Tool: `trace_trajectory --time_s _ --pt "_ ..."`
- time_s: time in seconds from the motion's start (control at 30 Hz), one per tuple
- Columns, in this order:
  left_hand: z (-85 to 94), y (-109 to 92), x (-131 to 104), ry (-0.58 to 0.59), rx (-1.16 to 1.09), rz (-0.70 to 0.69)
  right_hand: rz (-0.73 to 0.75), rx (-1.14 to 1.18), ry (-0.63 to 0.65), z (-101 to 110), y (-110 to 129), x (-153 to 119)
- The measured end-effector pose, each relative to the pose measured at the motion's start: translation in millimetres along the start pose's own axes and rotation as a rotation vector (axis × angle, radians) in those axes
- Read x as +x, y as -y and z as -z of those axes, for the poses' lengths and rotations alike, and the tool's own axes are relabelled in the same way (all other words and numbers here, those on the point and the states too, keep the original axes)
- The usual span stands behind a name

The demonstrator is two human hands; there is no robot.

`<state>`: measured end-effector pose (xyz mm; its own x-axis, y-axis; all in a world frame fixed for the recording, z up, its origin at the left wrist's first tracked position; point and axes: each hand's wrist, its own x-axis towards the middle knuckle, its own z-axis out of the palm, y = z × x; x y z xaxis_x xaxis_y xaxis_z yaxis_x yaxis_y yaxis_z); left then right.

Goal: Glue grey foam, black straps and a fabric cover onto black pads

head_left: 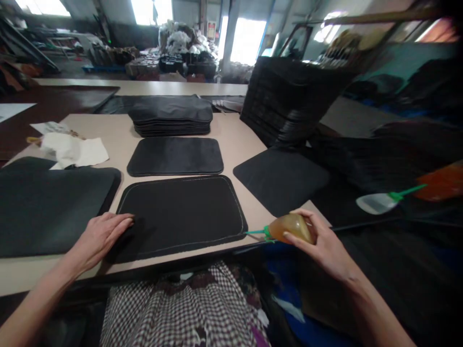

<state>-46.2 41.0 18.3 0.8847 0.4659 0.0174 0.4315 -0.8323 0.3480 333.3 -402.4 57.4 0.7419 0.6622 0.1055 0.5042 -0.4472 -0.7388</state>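
Observation:
A black rounded mat (pixel 181 217) lies on the pale tabletop in front of me, with a thin light line along its edges. My left hand (pixel 104 236) rests on its left edge, fingers together and pointing right; whether anything is under them is hidden. In my right hand (pixel 321 241) is a squeeze bottle (pixel 291 228) of amber liquid, tilted sideways. Its green nozzle tip touches or nearly touches the mat's lower right corner. Just behind lies a smaller black panel (pixel 176 156).
A stack of black panels (pixel 171 115) sits farther back, a taller pile (pixel 285 96) at the right. Large dark sheets (pixel 50 207) and a white cloth (pixel 77 149) lie left. Another green-nozzled bottle (pixel 377 203) lies right. The table's front edge is near my waist.

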Motion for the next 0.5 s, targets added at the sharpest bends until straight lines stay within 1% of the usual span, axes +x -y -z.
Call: trace_trajectory --time_s 0.1,0.2,0.3,0.37,0.43,0.5 --pt "-11.1 7 3 -0.063 -0.026 0.042 -0.114 0.188 -0.049 13 -22 0" --pt "-17.4 7 10 -0.124 -0.034 0.091 -0.221 0.538 -0.210 15 -42 9" --pt "-18.1 -1 15 -0.170 -0.049 0.115 -0.275 0.981 -0.357 2 -50 33" --pt "-19.6 -7 16 -0.182 -0.073 0.108 -0.288 1.235 -0.391 -12 -46 55" --pt "-24.9 -11 15 -0.185 -0.099 0.089 -0.266 1.439 -0.409 -24 -40 77" --pt "-33.7 -11 11 -0.200 -0.117 0.079 -0.201 1.590 -0.450 -31 -37 93"
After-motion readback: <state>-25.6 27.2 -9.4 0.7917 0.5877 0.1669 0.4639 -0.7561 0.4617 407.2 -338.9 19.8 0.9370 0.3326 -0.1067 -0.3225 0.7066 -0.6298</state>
